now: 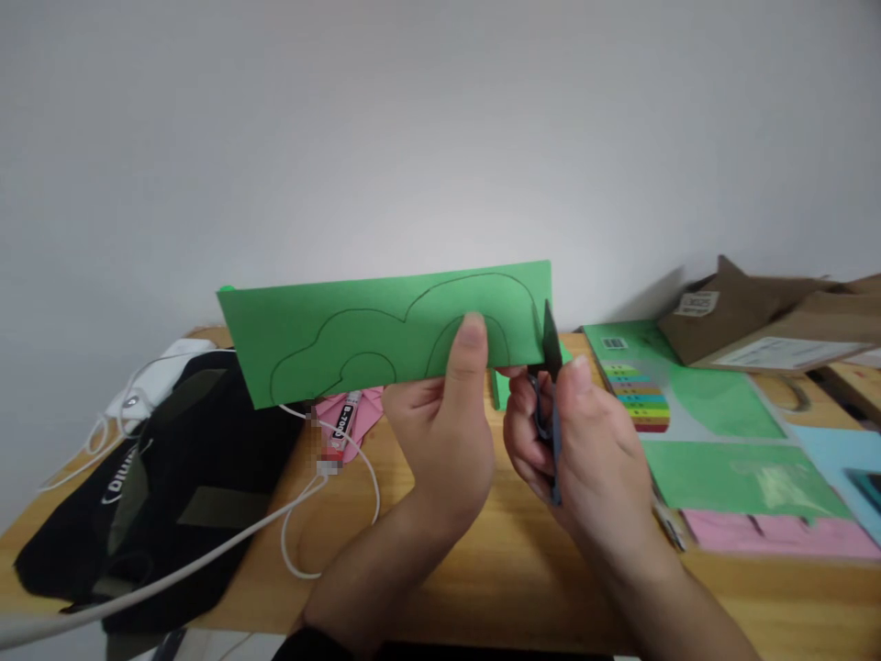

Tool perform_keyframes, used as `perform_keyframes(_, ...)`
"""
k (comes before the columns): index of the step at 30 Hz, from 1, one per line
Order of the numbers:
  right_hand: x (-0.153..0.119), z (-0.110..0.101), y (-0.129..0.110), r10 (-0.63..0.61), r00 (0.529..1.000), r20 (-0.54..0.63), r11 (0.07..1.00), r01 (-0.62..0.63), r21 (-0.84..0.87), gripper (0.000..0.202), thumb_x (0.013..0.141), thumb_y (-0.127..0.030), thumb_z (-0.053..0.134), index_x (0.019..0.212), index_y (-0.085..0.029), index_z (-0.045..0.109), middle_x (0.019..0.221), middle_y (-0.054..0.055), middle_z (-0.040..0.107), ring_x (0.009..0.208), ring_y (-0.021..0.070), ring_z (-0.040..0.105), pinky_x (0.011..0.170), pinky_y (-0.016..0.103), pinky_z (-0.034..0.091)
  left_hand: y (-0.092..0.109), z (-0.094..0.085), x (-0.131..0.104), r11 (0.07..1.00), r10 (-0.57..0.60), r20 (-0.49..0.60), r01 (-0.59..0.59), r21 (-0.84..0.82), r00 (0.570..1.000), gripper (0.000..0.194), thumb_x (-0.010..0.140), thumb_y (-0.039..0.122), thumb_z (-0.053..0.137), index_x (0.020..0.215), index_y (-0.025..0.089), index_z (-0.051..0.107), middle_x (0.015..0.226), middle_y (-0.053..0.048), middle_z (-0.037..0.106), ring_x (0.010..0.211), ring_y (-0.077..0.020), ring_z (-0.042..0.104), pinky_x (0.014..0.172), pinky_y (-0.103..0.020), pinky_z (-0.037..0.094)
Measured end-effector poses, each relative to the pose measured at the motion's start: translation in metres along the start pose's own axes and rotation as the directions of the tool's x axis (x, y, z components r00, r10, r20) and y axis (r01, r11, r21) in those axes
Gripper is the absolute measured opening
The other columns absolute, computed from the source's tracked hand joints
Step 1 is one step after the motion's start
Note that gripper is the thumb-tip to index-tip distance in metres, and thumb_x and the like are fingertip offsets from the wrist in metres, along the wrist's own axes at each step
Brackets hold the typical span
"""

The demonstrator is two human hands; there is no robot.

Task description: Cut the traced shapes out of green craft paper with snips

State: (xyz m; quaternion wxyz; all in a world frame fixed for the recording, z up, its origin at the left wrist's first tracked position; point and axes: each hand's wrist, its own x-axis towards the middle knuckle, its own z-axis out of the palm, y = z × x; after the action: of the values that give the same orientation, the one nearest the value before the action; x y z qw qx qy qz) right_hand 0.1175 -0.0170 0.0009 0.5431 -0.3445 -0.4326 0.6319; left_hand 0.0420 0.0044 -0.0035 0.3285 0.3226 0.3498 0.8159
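A strip of green paper (330, 321) with curved, cloud-like outlines drawn in dark line is held up over the table. My left hand (447, 431) pinches it from below, thumb on the front face and fingers behind. Dark-handled scissors (552, 344) are in my right hand (592, 441), its fingers wrapped in the handles. Their blades point up at the paper's right end, close to the outer drawn curve. One blade shows in front; the other is hidden, so I cannot tell how far they are apart.
On the wooden table (385, 569), a black bag (206, 514) and white cables (240, 537) lie left. A glue tube (348, 422) rests on pink paper (372, 413). At right are a green paper pack (730, 404), pink sheets (777, 534) and a brown cardboard package (771, 317) against the wall.
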Motion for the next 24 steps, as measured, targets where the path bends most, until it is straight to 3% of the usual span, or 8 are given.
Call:
perform_keyframes(7, -0.0005, 0.0001, 0.0006, -0.003, 1.000, -0.021, 1.000, 0.003, -0.008, 0.051, 0.088, -0.069, 0.058, 0.068, -0.022, 0.052, 0.043, -0.008, 0.036, 0.034, 0.0060, 0.024, 0.030, 0.017, 0.018, 0.0003, 0.0003, -0.0004, 1.000, 0.004, 0.002, -0.004, 0.013, 1.000, 0.024, 0.087, 0.038, 0.072, 0.067, 0.023, 0.072, 0.077, 0.002, 0.076, 0.076, -0.0121, 0.072, 0.083, -0.027, 0.061)
perform_keyframes(12, 0.0004, 0.0013, 0.0008, -0.001, 1.000, -0.029, 1.000, 0.000, -0.020, 0.052, 0.087, -0.070, 0.057, 0.068, -0.022, 0.051, 0.042, -0.008, 0.036, 0.034, 0.0062, 0.024, 0.029, 0.017, 0.017, 0.0005, 0.0009, -0.0007, 1.000, -0.008, 0.010, 0.008, -0.011, 1.000, 0.021, 0.087, 0.036, 0.072, 0.068, 0.026, 0.073, 0.086, 0.004, 0.079, 0.085, -0.0120, 0.074, 0.090, -0.027, 0.060)
perform_keyframes(21, 0.0020, 0.0025, 0.0006, 0.005, 0.999, -0.047, 0.999, -0.007, -0.040, 0.053, 0.085, -0.073, 0.058, 0.067, -0.023, 0.050, 0.043, -0.007, 0.035, 0.034, 0.0070, 0.024, 0.029, 0.018, 0.017, -0.0004, -0.0001, -0.0007, 0.997, -0.015, 0.006, 0.015, 0.081, 1.000, 0.028, 0.087, 0.043, 0.070, 0.067, 0.023, 0.072, 0.079, 0.002, 0.077, 0.077, -0.0122, 0.072, 0.085, -0.027, 0.060)
perform_keyframes(24, 0.0021, 0.0036, 0.0004, -0.005, 0.999, -0.045, 1.000, 0.004, -0.026, 0.052, 0.084, -0.071, 0.060, 0.067, -0.023, 0.050, 0.043, -0.008, 0.034, 0.035, 0.0067, 0.024, 0.029, 0.018, 0.016, -0.0006, 0.0001, -0.0004, 0.999, 0.012, 0.009, -0.012, 0.040, 1.000, 0.027, 0.087, 0.040, 0.071, 0.065, 0.023, 0.071, 0.075, 0.003, 0.076, 0.074, -0.0103, 0.071, 0.083, -0.024, 0.059)
